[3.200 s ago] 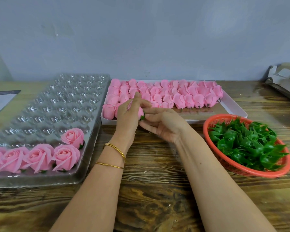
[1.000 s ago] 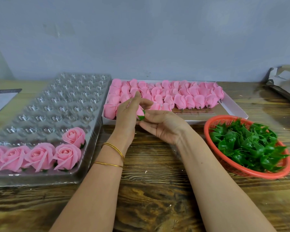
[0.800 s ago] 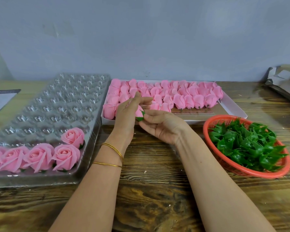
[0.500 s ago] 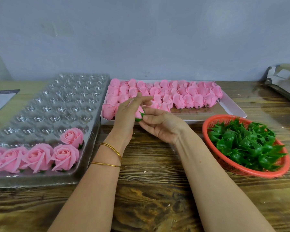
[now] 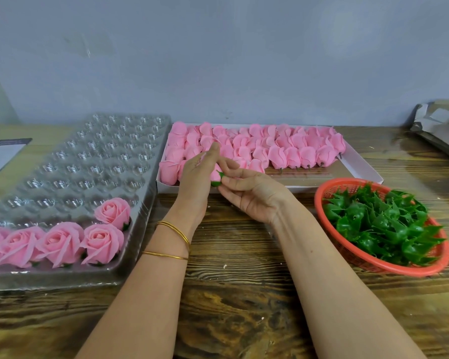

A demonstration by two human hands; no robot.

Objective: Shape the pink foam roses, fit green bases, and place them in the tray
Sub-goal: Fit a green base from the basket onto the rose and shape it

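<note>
A grained wooden tabletop (image 5: 244, 294) met a plain grey wall (image 5: 244, 60). The left hand (image 5: 195, 177) held a pink rose (image 5: 215, 175) in its fingers, while the right hand (image 5: 254, 195) pinched its green base (image 5: 216, 183).

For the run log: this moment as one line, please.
step: fitting base | left hand: holds rose | right hand: pinches green base | tray: partly filled
</note>
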